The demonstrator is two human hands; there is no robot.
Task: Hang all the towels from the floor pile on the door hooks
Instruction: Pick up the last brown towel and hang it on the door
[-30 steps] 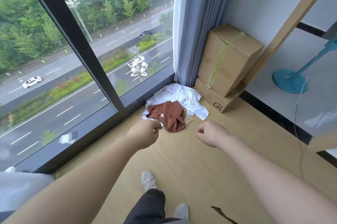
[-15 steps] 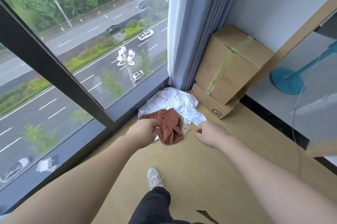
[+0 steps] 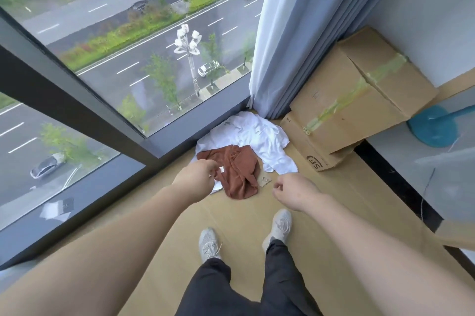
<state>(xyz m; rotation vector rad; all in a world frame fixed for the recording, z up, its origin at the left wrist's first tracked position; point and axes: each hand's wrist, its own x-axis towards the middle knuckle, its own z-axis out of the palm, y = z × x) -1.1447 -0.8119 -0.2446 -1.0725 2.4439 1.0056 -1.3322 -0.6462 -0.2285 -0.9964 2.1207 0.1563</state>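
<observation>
A pile of towels lies on the wooden floor in the corner by the window: a rust-brown towel [image 3: 237,174] lies on top of a crumpled white towel [image 3: 259,135]. A small beige cloth piece [image 3: 264,179] sits at the brown towel's right edge. My left hand [image 3: 196,178] is held out above the floor, over the brown towel's left edge, fingers loosely curled and holding nothing. My right hand [image 3: 295,191] hovers to the right of the pile, also loosely curled and empty. No door hooks are in view.
Stacked cardboard boxes [image 3: 359,107] stand right of the pile against the wall. A blue-grey curtain [image 3: 303,32] hangs behind it. A floor-to-ceiling window [image 3: 128,58] runs along the left. A teal fan base [image 3: 434,128] and thin cable [image 3: 426,187] lie to the right. My feet [image 3: 210,243] stand behind the pile.
I have stepped closer to the pile and the view has tilted further down. Both hands stay outstretched and have drawn nearer to the towels; nothing has been picked up.
</observation>
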